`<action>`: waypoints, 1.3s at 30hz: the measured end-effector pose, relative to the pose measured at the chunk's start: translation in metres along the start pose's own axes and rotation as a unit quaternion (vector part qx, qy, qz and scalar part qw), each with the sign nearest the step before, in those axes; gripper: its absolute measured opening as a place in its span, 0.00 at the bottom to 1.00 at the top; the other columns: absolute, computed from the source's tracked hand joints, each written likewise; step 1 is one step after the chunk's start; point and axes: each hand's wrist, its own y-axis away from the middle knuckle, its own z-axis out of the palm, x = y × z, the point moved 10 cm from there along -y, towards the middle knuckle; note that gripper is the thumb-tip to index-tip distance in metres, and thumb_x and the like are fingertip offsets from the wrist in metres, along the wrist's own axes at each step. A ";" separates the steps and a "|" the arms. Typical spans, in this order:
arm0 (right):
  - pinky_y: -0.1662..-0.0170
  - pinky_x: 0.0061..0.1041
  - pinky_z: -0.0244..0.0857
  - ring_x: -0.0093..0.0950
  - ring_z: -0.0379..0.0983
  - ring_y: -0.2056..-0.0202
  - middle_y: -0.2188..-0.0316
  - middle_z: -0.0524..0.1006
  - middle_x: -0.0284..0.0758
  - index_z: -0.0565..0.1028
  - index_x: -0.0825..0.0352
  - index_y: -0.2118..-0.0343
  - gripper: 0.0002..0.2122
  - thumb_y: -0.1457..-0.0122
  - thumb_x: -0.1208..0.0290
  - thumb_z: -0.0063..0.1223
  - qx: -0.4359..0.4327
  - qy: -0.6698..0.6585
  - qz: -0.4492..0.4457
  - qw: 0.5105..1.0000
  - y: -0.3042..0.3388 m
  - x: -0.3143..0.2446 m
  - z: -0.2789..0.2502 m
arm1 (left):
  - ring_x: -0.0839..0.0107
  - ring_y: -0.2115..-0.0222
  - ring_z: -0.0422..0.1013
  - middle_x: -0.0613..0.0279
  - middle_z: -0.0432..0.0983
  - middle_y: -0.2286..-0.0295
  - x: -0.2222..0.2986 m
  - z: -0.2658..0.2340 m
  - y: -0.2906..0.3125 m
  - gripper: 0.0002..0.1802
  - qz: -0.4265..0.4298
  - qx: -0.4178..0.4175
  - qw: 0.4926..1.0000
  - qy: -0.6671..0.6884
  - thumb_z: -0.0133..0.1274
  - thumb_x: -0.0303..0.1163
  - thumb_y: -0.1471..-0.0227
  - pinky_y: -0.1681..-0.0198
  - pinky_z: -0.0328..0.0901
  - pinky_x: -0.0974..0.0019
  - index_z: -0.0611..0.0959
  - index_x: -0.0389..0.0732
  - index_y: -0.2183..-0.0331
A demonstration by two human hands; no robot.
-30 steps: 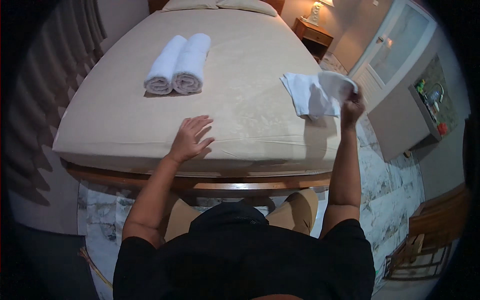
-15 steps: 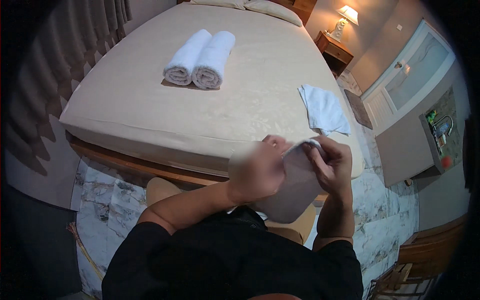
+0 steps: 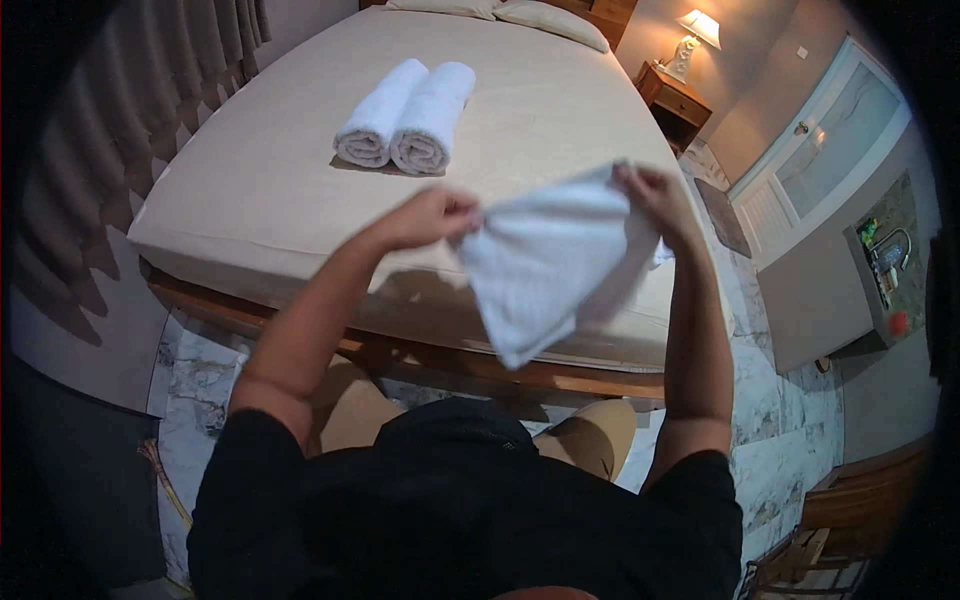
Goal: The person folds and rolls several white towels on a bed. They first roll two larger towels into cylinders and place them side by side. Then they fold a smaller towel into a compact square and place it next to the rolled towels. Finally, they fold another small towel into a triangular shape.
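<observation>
A small white towel hangs stretched between my two hands above the front part of the bed, its lower corner dangling past the mattress edge. My left hand pinches one upper corner, fingers closed. At the other upper corner, my right hand is closed on the cloth; motion blurs it slightly. Two rolled white towels, a left one and a right one, lie side by side farther up the bed. Another white cloth on the bed is mostly hidden behind the held towel and my right forearm.
The bed has a cream sheet, a wooden base and pillows at its far end. Beyond its right side stand a wooden nightstand with a lit lamp, and a sink counter. Curtains hang at left.
Both hands have moved forward over the bed and farther apart. The towel, bunched close to my body before, is now spread out between them.
</observation>
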 end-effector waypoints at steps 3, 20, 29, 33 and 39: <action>0.65 0.18 0.63 0.16 0.69 0.70 0.72 0.77 0.26 0.80 0.69 0.63 0.15 0.40 0.59 0.54 0.124 -0.073 -0.111 0.983 -0.035 -0.044 -0.068 | 0.78 0.67 0.71 0.65 0.79 0.70 0.060 -0.051 -0.054 0.11 0.029 0.114 0.990 -0.083 0.50 0.30 0.46 0.60 0.65 0.69 0.81 0.34 0.63; 0.53 0.35 0.59 0.29 0.69 0.58 0.64 0.76 0.26 0.79 0.53 0.63 0.19 0.62 0.78 0.62 0.131 0.170 -0.271 0.938 0.123 0.035 0.124 | 0.61 0.45 0.64 0.64 0.76 0.54 -0.070 -0.017 0.015 0.12 0.061 0.186 0.930 -0.313 0.54 0.25 0.50 0.42 0.55 0.55 0.83 0.45 0.61; 0.53 0.35 0.58 0.28 0.70 0.58 0.64 0.75 0.26 0.79 0.54 0.64 0.16 0.60 0.76 0.63 0.099 0.197 -0.299 0.928 0.141 0.018 0.135 | 0.61 0.47 0.65 0.63 0.77 0.56 -0.070 -0.017 0.025 0.10 0.064 0.216 0.925 -0.307 0.54 0.26 0.50 0.43 0.56 0.54 0.83 0.43 0.63; 0.54 0.32 0.61 0.30 0.71 0.59 0.62 0.76 0.31 0.78 0.57 0.63 0.14 0.56 0.74 0.63 0.078 0.134 -0.289 0.945 0.134 0.014 0.121 | 0.59 0.48 0.66 0.61 0.77 0.57 -0.074 -0.027 0.032 0.10 0.075 0.263 0.923 -0.270 0.53 0.22 0.51 0.45 0.60 0.56 0.83 0.42 0.64; 0.62 0.28 0.68 0.36 0.76 0.66 0.68 0.79 0.42 0.76 0.69 0.57 0.16 0.45 0.63 0.57 0.262 -0.035 0.036 0.964 0.049 0.151 0.053 | 0.58 0.49 0.66 0.60 0.77 0.57 -0.077 -0.029 0.034 0.12 0.075 0.287 0.925 -0.238 0.52 0.20 0.53 0.46 0.62 0.58 0.83 0.41 0.64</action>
